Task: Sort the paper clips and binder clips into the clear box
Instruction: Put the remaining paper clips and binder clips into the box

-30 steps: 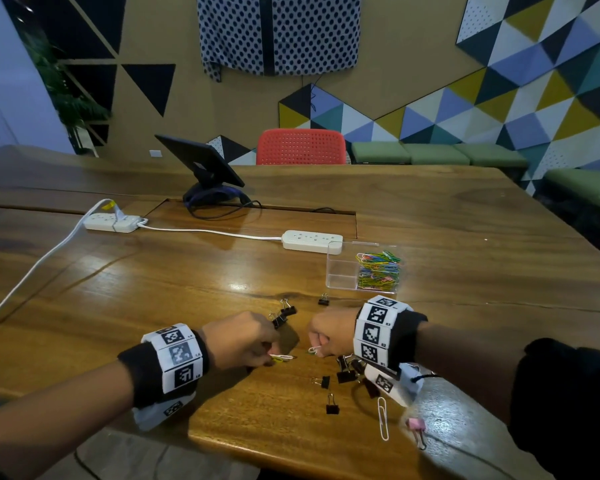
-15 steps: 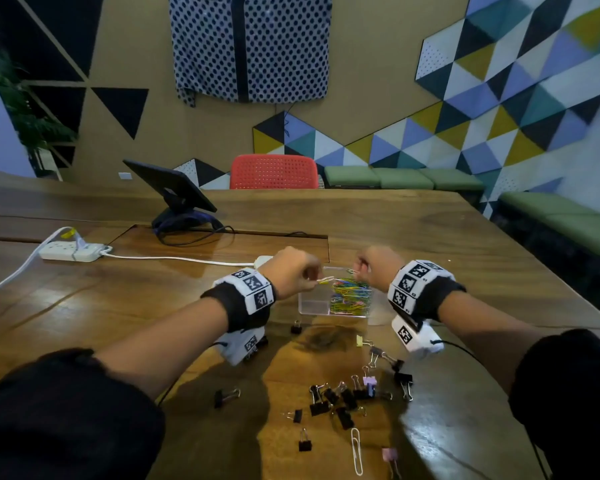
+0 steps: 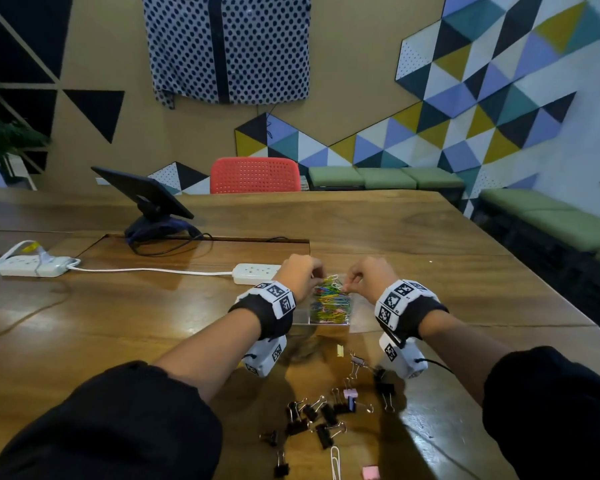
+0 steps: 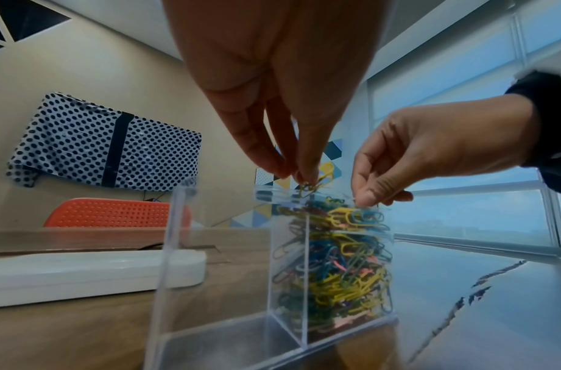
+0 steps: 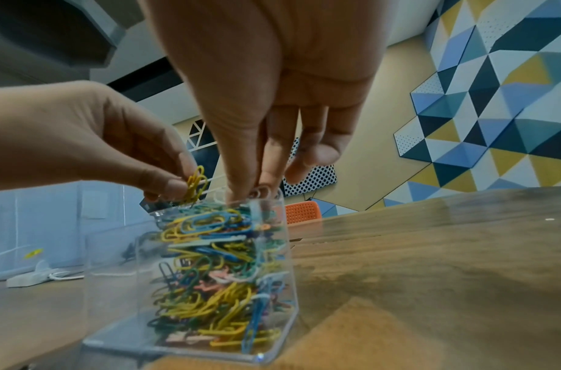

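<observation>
Nearest the camera, a white paper clip (image 3: 335, 462) and a pink binder clip (image 3: 371, 472) are lying at the near edge of the wooden table (image 3: 84, 327). Just beyond them a loose scatter of black binder clips (image 3: 312, 417) is sitting, with another pink binder clip (image 3: 350, 398) among them.

Farther in, the clear box (image 4: 215, 333) is standing on the table. Its right compartment is holding a tangle of coloured paper clips (image 4: 339, 262) nearly to the rim, while its left compartment is showing only bare floor.

Over that full compartment the left hand (image 3: 300, 275) is pinching a yellow paper clip (image 5: 195, 184) between thumb and fingertips, just above the rim. Beside it the right hand (image 3: 369, 277) is pointing its fingers down into the top of the pile; a pale paper clip (image 5: 261, 191) is showing at its fingertips, though I cannot tell whether they are gripping it.

Behind the box a white power strip (image 3: 255, 271) is lying, with a second one (image 3: 32, 265) far to the left. A tablet on a stand (image 3: 146, 199) and a red chair (image 3: 255, 174) are sitting beyond.
</observation>
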Motion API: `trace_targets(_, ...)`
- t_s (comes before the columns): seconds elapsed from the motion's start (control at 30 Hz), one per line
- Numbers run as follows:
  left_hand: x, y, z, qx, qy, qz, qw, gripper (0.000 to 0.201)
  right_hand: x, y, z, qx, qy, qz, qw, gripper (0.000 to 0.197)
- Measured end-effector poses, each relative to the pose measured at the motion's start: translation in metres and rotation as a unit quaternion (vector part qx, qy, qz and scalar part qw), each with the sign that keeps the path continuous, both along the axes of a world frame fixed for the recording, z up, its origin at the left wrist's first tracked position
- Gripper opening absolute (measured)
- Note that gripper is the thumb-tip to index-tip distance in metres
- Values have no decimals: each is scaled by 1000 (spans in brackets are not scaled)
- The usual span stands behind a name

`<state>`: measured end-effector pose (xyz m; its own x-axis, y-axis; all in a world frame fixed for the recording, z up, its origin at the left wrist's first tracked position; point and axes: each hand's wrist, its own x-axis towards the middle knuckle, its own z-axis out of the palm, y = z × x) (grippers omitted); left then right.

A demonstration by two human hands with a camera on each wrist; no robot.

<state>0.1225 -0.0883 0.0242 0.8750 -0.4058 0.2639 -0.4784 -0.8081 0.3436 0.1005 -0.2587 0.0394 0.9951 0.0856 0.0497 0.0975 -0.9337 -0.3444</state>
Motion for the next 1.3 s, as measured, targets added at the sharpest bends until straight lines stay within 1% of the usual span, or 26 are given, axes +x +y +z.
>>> trace_targets(0.1, 1, -7, -1, -6, 5, 2, 1000, 12, -2, -3, -7, 17, -9, 23, 1000, 17)
trace_targets(0.2, 0, -12, -2, -1, 2, -3, 1000, 16, -5, -5, -10, 14, -25, 35, 999, 20)
trace_targets(0.4, -3, -18, -6, 8, -14, -16, 1000, 18, -21, -9, -12, 39, -68, 37, 996, 18)
trace_targets(0.5, -3, -20, -8, 23, -28, -16, 999, 22, -33, -9, -12, 42, -70, 53, 995, 19)
trace_targets(0.6, -4, -23, -14, 47, -24, -25, 998, 28, -48, -9, -14, 33, -39, 79, 996, 18)
trace_targets(0.7, -6, -19, -21, 71, -34, -38, 996, 34, -62, -11, -18, 1, 0, 113, 994, 18)
trace_targets(0.83, -14, 2, -16, 38, -43, -38, 998, 33, -86, -13, -18, -28, 71, 158, 984, 20)
trace_targets(0.93, -28, 20, -8, 21, -32, -37, 999, 35, -104, -18, -23, -27, 142, 184, 972, 14)
trace_targets(1.0, -42, 34, -7, 37, -8, -34, 999, 33, -116, -23, -30, -39, 185, 230, 955, 15)
trace_targets(1.03, -50, 42, -8, 50, 9, -36, 998, 31, -122, -25, -32, -66, 202, 244, 946, 17)
trace_targets(1.07, -59, 50, -9, 63, 28, -39, 997, 29, -129, -26, -34, -101, 207, 255, 939, 17)
trace_targets(1.13, -81, 65, -11, 90, 73, -43, 992, 25, -140, -25, -34, -146, 208, 276, 927, 24)
trace_targets(1.2, -104, 79, -15, 126, 117, -40, 984, 21, -148, -23, -34, -146, 228, 299, 915, 26)
trace_targets(1.27, -125, 92, -19, 158, 158, -19, 975, 22, -153, -21, -34, -123, 252, 308, 909, 29)
trace_targets(1.3, -134, 98, -21, 180, 173, -4, 968, 25, -154, -20, -37, -112, 262, 307, 908, 25)
